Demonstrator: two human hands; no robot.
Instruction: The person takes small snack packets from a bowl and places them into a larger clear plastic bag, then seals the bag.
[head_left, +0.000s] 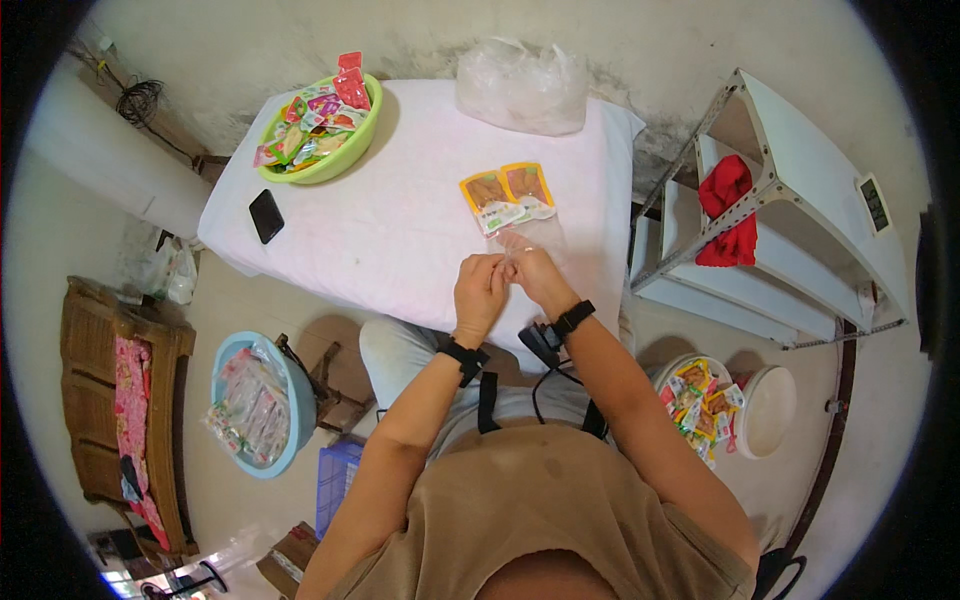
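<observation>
Two yellow-edged snack packets (510, 191) with brown food in their windows lie side by side on the white-covered table (405, 217). A clear plastic bag (551, 232) extends from them towards me; whether the packets are fully inside it is hard to tell. At the bag's near end my left hand (478, 289) pinches the film between thumb and fingers. My right hand (534, 268) grips the same end, its fingertips touching those of my left hand. Both wrists wear black straps, and a small black device (540, 341) hangs by the right one.
A green basin (367, 142) of assorted packets, a black phone (266, 216) and a large translucent plastic bag (521, 90) stand on the table. Right are a metal shelf (817, 150) with red cloth (726, 210) and a packet-filled bucket (697, 405); left, a blue basin (300, 409) of bagged packets.
</observation>
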